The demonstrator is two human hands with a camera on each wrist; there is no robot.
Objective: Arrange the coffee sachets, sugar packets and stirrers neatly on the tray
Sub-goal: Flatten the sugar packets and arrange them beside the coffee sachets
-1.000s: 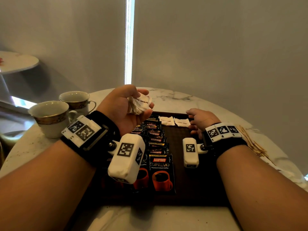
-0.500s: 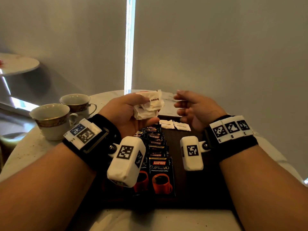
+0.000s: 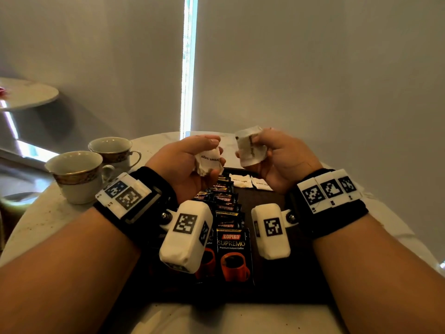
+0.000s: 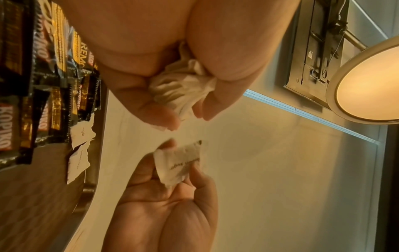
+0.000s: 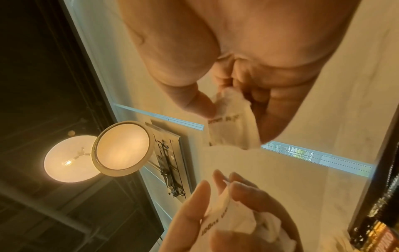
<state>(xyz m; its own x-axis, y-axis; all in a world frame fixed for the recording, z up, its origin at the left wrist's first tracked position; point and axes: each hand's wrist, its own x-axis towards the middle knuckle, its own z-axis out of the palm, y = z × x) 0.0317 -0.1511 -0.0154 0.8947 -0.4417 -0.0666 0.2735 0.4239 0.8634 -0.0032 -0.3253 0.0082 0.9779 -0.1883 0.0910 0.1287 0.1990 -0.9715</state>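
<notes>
Head view — both hands [image 3: 183, 162] gripping sugar packets [image 3: 250, 149]

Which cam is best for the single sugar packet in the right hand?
Left wrist: the single sugar packet faces the lens, flat and unblocked, pinched by the right hand. In the right wrist view, thumb and fingers cover part of it. In the head view it is small, curled and edge-on.

At the top of the frame we see our left hand [image 4: 172, 56] gripping a crumpled bunch of white sugar packets [image 4: 183, 88]. Below it our right hand [image 4: 164, 204] pinches a single sugar packet [image 4: 179, 165] (its print is blurred). At the left edge, coffee sachets [image 4: 43, 85] overlap on the dark tray [image 4: 38, 196], with two flat packets [image 4: 78, 153] beside them.
</notes>
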